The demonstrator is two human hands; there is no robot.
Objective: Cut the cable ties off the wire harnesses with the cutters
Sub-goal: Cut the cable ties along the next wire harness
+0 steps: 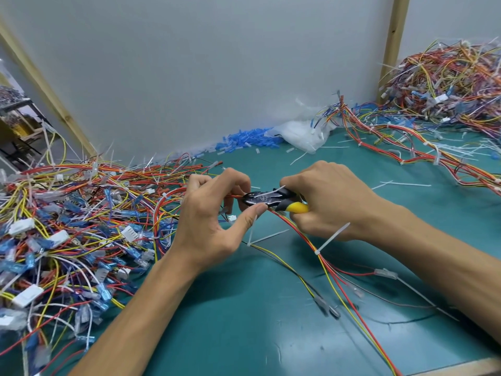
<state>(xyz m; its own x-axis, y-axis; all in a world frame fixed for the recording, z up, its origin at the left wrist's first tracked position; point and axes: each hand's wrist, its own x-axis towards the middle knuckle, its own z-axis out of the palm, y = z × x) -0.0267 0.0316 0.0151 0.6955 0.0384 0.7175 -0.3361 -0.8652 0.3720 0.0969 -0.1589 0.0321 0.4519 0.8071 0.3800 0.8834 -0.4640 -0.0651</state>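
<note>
Clearly the limp, light harness (295,229) needs pinching beside its stiff cable tie (273,191) — left hand (214,218) grasping wires, right hand (325,202) clenched on the cutters (268,199).

table (244,321): hands at centre | left hand (208,221) just left of cutters (271,200), right hand (330,202) on them | wire heap (70,229) far left | second heap (447,77) back right | bag (301,134) against back wall (189,63)

Green table (244,321) bears wire harness heaps (67,226), cut cable ties (401,184), blue sleeves (244,141)
</note>
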